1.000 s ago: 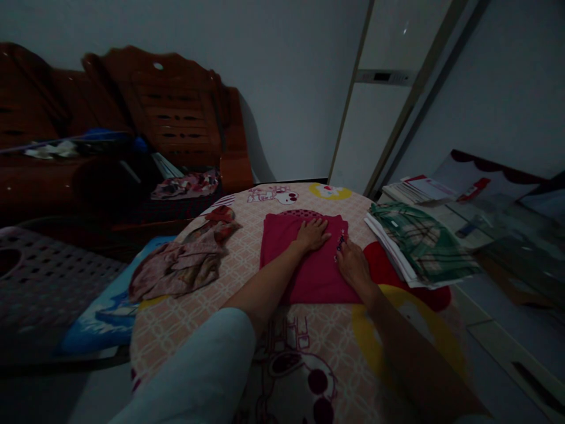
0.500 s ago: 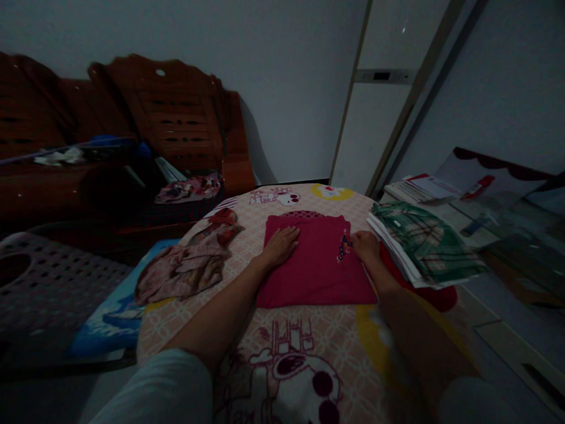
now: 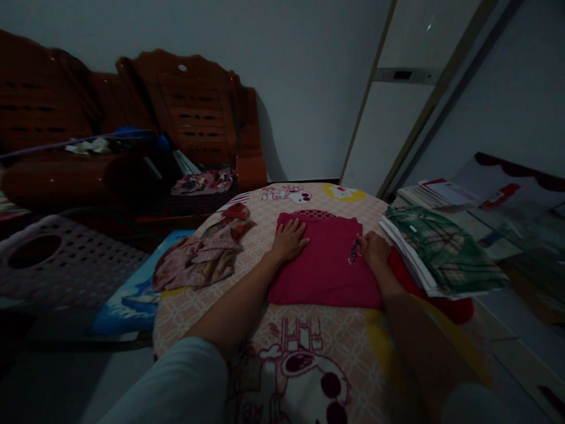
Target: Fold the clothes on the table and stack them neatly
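Two hands have spread apart toward one pink cloth's [image 3: 326, 277] side edges. Left to right on the worktop [image 3: 198, 312]: one crumpled garment [image 3: 198, 259], open room, the left hand [image 3: 289, 239] ungripping, flat on the cloth, the right hand [image 3: 375, 248] curled at its edge, grip unclear, one folded stack [image 3: 445, 250] nearby.

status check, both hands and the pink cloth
Left hand flat on pink folded cloth, upper left. Right hand at its right edge, by the beadlike decoration. Green plaid cloth close by on the right, not on it.
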A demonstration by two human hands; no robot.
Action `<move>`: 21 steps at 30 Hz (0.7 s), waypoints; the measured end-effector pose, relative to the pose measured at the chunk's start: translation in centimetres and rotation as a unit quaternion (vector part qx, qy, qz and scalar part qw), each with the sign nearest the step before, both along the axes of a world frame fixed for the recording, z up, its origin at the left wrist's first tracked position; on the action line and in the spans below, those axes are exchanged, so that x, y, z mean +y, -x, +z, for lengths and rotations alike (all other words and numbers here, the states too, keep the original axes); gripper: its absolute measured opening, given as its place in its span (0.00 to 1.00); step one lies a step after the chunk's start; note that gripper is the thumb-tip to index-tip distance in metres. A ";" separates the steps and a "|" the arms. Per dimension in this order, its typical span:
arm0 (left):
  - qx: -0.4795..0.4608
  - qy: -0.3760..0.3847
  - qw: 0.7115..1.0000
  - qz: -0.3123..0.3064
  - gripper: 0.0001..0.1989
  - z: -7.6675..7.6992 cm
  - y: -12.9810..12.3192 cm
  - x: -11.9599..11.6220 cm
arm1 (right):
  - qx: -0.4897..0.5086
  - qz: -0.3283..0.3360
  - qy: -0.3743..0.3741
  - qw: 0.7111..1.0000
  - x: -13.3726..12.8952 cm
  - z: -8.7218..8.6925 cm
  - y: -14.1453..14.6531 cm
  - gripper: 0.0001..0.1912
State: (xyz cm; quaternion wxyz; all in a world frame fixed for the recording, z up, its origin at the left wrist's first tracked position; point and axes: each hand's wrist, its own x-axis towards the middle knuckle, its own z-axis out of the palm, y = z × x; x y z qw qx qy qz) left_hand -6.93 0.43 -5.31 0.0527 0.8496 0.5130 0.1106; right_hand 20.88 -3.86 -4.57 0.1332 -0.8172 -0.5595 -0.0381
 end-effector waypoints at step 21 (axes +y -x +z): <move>-0.044 -0.024 0.995 0.089 0.21 -1.0 2.9 5.8 | -0.019 0.156 -0.020 0.987 2.5 -1.2 0.0 0.18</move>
